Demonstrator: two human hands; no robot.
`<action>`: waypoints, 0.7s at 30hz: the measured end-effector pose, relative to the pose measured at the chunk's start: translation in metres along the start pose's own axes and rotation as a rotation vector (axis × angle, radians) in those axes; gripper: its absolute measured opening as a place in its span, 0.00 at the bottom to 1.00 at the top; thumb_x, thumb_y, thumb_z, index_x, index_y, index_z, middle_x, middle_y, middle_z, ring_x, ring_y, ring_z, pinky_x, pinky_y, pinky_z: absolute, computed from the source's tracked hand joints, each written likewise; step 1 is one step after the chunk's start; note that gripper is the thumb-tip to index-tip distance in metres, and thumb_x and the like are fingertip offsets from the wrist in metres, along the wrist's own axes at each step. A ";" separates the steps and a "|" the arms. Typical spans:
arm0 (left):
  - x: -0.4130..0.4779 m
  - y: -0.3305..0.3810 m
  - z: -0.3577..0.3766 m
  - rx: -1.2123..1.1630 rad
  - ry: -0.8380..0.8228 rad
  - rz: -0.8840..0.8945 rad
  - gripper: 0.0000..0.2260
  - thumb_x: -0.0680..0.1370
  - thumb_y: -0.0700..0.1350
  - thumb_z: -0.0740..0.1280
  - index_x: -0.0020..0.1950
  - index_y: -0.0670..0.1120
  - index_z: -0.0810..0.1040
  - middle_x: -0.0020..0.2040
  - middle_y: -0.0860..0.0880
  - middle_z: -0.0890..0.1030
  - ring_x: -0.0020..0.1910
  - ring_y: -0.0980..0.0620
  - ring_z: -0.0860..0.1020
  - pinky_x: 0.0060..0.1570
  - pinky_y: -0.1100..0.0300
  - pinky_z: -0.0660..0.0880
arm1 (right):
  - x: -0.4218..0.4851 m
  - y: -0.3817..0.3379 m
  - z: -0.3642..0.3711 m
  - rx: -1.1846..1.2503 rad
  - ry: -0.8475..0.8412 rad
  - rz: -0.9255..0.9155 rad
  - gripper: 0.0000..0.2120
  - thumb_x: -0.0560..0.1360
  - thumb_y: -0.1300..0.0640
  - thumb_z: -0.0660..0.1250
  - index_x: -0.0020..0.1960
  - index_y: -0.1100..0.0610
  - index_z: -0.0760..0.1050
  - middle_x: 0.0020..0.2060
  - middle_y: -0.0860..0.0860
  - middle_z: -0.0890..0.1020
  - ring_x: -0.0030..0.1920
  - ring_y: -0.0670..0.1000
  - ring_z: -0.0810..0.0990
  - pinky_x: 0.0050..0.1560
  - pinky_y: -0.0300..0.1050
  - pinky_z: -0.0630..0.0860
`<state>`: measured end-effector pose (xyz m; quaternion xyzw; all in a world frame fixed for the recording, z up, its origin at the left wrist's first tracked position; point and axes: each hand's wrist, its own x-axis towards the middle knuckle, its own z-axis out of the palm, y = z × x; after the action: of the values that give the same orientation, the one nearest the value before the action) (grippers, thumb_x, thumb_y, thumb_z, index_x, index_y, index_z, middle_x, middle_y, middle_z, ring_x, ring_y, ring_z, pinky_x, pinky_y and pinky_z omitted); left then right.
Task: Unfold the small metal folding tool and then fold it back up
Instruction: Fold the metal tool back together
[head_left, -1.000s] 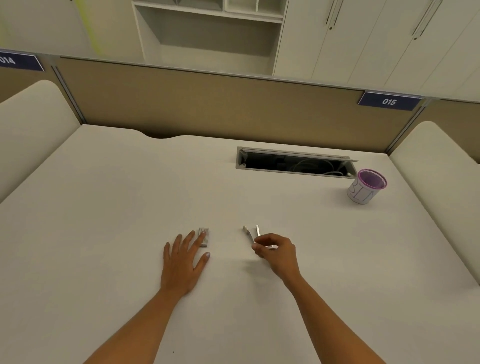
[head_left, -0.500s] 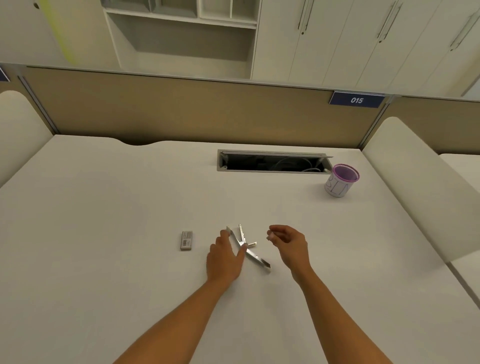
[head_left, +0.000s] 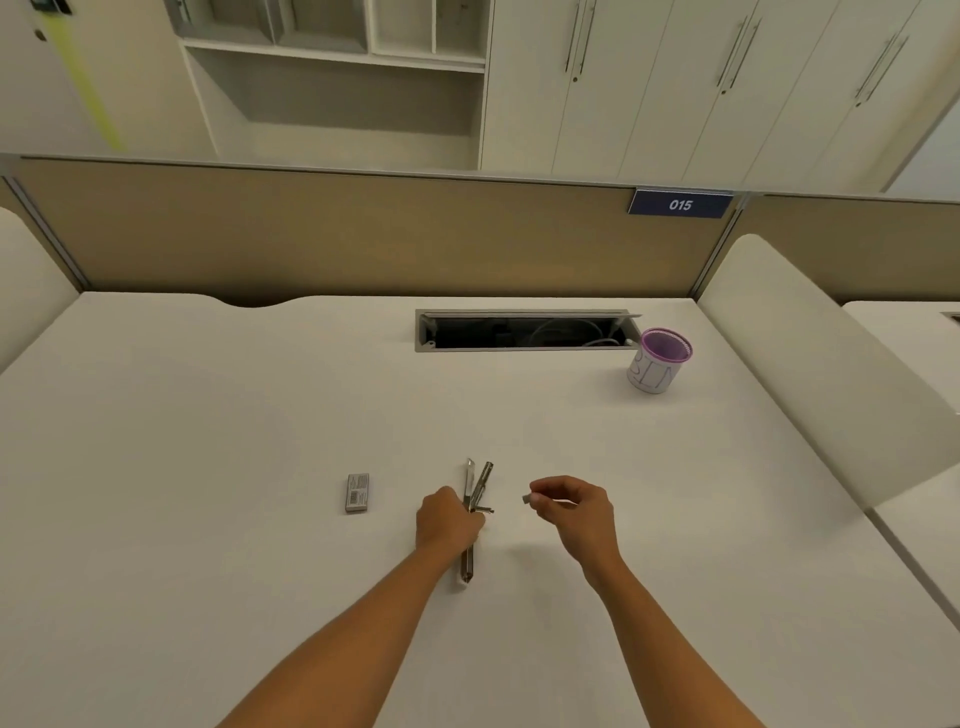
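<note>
The small metal folding tool (head_left: 477, 486) is unfolded on the white desk (head_left: 208, 441), with two arms pointing away from me and one end toward me. My left hand (head_left: 448, 522) is closed around its middle, near the hinge. My right hand (head_left: 574, 506) hovers just right of the tool, apart from it. Its fingertips pinch a small grey piece (head_left: 527, 499), too small to identify.
A small grey box (head_left: 357, 492) lies left of my left hand. A purple-rimmed white cup (head_left: 657, 364) stands at the back right beside an open cable slot (head_left: 524, 331). A beige partition closes the desk's far edge, and padded dividers flank both sides.
My left hand left the small grey box, moved right and closed on the tool. My right hand let go of the tool and drew right. The tool turned to point straight away.
</note>
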<state>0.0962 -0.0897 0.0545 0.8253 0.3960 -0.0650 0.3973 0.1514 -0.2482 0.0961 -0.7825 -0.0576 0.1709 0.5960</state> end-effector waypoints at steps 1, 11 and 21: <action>-0.001 -0.004 -0.002 -0.019 -0.032 0.017 0.07 0.71 0.46 0.69 0.42 0.42 0.79 0.39 0.47 0.81 0.39 0.48 0.79 0.34 0.61 0.71 | -0.001 0.000 0.002 -0.019 -0.008 -0.004 0.05 0.71 0.65 0.73 0.45 0.58 0.83 0.37 0.51 0.87 0.42 0.48 0.86 0.43 0.35 0.80; -0.042 -0.021 -0.016 -0.452 -0.260 0.096 0.09 0.82 0.44 0.54 0.58 0.44 0.70 0.48 0.47 0.78 0.29 0.54 0.75 0.32 0.63 0.71 | -0.020 -0.012 0.029 -0.059 -0.053 -0.141 0.08 0.73 0.67 0.69 0.47 0.56 0.79 0.37 0.51 0.87 0.40 0.46 0.85 0.45 0.39 0.80; -0.076 -0.016 -0.048 -0.504 -0.261 0.174 0.11 0.81 0.44 0.57 0.60 0.45 0.75 0.43 0.46 0.84 0.25 0.54 0.74 0.29 0.64 0.71 | -0.038 -0.046 0.036 -0.164 -0.051 -0.312 0.11 0.73 0.58 0.72 0.52 0.46 0.75 0.37 0.43 0.87 0.46 0.39 0.83 0.42 0.36 0.77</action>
<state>0.0235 -0.0957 0.1092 0.7163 0.2729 -0.0359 0.6412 0.1095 -0.2138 0.1391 -0.8054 -0.2073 0.0907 0.5479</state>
